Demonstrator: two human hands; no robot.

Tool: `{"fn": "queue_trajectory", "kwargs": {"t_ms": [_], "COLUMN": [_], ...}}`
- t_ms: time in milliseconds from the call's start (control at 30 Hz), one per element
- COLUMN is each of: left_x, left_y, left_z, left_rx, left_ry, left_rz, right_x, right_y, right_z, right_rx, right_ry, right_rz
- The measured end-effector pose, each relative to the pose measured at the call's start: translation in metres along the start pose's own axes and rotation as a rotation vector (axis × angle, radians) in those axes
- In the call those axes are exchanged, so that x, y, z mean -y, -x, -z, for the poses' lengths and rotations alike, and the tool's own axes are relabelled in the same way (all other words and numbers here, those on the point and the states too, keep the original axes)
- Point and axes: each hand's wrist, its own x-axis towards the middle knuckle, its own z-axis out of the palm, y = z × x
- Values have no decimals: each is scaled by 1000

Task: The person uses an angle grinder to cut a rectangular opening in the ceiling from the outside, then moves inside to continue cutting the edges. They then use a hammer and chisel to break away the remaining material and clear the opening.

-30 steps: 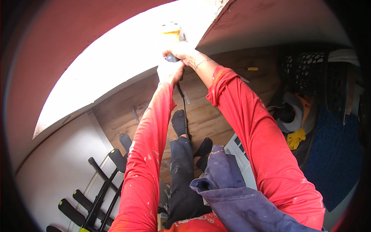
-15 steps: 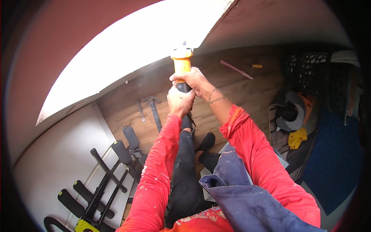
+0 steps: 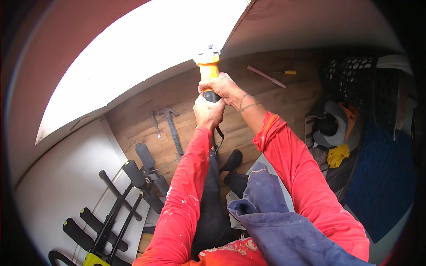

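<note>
1. One brown wood-plank floor [image 3: 275,106] spreads beneath everything, with one overexposed white surface [image 3: 128,66] rising at its far left.
2. One deep-blue textured rug [image 3: 379,181] lies at the right, near one black perforated plastic basket [image 3: 348,66].
3. One black metal frame with several foam-padded rollers [image 3: 108,221] stands at the lower left.
4. Two red, pale-spotted fabric sleeves [image 3: 306,177] reach forward; one faded purple-blue cloth [image 3: 284,230] hangs between them.
5. One yellow-orange and black power tool [image 3: 209,71] is at centre, pointing away, its head before the white surface — whether they touch, I cannot tell.
6. Two bare hands hold it, both closed: the left hand [image 3: 208,111] wraps the black rear part, the right hand [image 3: 220,86] the yellow-orange body just ahead.
7. One dark-handled claw hammer [image 3: 174,133] lies left of the hands, beside one slim metal tool [image 3: 156,125].
8. One long pink strip [image 3: 267,76] lies right of them.
9. One crumpled yellow cloth [image 3: 338,155] sits near the rug.
10. One small yellow-handled screwdriver [image 3: 289,72] lies beside the strip.
</note>
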Motion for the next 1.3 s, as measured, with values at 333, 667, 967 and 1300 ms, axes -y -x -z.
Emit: {"fn": "queue_trajectory", "kwargs": {"t_ms": [333,667,967,1300], "left_x": [-4,0,-6,-28], "left_y": [1,-5,-9,-30], "left_z": [-3,-8,-7,3], "left_rx": [-10,-46,-4,35], "left_ry": [-53,-119,-119,-181], "left_rz": [26,-25,38,8], "right_x": [-2,1,7,22], "right_y": [-5,-4,-6,-23], "right_z": [5,9,11,3], "right_rx": [49,27,44,0], "right_ry": [-17,-5,18,29], "right_rz": [-5,-42,-34,-14]}}
